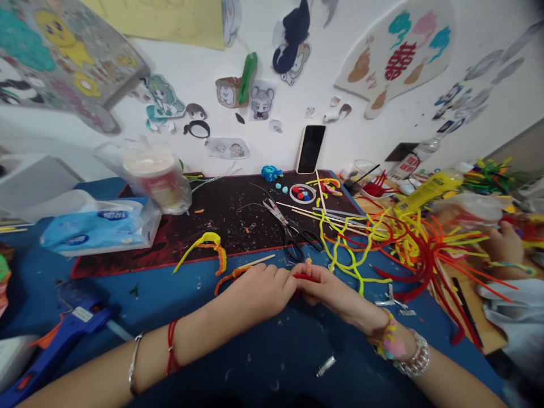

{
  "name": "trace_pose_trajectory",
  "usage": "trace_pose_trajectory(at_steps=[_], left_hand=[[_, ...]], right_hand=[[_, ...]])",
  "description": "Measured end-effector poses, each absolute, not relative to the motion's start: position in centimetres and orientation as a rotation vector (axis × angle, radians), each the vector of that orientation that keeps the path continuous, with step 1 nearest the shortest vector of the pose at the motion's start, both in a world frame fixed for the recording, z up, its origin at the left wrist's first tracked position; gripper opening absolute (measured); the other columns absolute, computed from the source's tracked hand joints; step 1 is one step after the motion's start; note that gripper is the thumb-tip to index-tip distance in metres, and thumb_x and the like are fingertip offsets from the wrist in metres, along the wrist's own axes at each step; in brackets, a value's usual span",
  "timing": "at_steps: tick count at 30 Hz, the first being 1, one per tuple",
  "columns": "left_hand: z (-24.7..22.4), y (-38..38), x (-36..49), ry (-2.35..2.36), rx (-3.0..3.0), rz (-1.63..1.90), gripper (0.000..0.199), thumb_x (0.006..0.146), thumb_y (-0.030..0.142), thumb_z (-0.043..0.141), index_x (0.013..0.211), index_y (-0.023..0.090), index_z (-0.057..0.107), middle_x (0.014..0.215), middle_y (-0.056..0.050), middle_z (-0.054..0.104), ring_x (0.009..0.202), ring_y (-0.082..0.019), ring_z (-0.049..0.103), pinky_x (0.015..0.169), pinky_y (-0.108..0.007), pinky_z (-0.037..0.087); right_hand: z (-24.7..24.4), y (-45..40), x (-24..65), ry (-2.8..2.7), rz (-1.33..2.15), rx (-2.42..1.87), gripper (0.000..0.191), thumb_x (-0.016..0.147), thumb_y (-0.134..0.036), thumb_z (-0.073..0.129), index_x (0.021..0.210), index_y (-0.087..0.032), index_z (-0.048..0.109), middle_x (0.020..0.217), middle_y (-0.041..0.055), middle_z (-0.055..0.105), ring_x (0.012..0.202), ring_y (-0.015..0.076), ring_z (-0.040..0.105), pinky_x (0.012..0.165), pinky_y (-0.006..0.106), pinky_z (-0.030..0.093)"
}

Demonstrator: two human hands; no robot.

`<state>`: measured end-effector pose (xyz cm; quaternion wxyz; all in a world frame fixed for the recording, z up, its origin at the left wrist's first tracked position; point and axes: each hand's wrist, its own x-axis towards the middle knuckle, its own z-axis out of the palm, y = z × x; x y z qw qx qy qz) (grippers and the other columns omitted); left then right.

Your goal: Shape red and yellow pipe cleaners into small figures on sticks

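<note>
Both hands meet low in the middle of the head view, over the blue table. My left hand (pixel 266 289) is closed, knuckles up, and its fingertips touch a red fuzzy piece (pixel 306 277). From the other side, the fingers of my right hand (pixel 325 289) pinch this red piece, which is partly hidden. An orange fuzzy stem (pixel 227 277) and a thin pale stick (pixel 257 262) stick out behind my left hand. Black-handled scissors (pixel 289 229) lie open just beyond the hands. A bent yellow and orange stem (pixel 210 241) rests on the dark mat's edge.
Yellow stems (pixel 348 255) and red stems (pixel 429 255) spread at the right, near a yellow bottle (pixel 431 190). Another person's hand (pixel 505 243) is at the far right. A blue glue gun (pixel 72 323), a tissue pack (pixel 102 224), a phone (pixel 311 148) and a bead dish (pixel 303 194) surround the work area.
</note>
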<state>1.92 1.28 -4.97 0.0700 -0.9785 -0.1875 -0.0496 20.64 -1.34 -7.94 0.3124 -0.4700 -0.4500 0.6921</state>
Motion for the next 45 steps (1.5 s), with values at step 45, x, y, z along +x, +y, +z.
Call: trace_pose_trajectory(at_steps=[45], left_hand=[[-5.3,2.3,2.3,-1.114,-3.295,-0.798,0.025,0.087,0.025,0.041,0.076,0.014,0.061,0.072,-0.004,0.058,0.069,-0.015,0.052,0.063,-0.027,0.039]], right_hand=[[-7.7,-2.2,19.6,-1.417,1.179,-1.293,0.024,0.082,-0.039,0.051,0.071,-0.018,0.049,0.055,-0.0059,0.040,0.045,0.0062,0.036,0.044,0.021,0.031]])
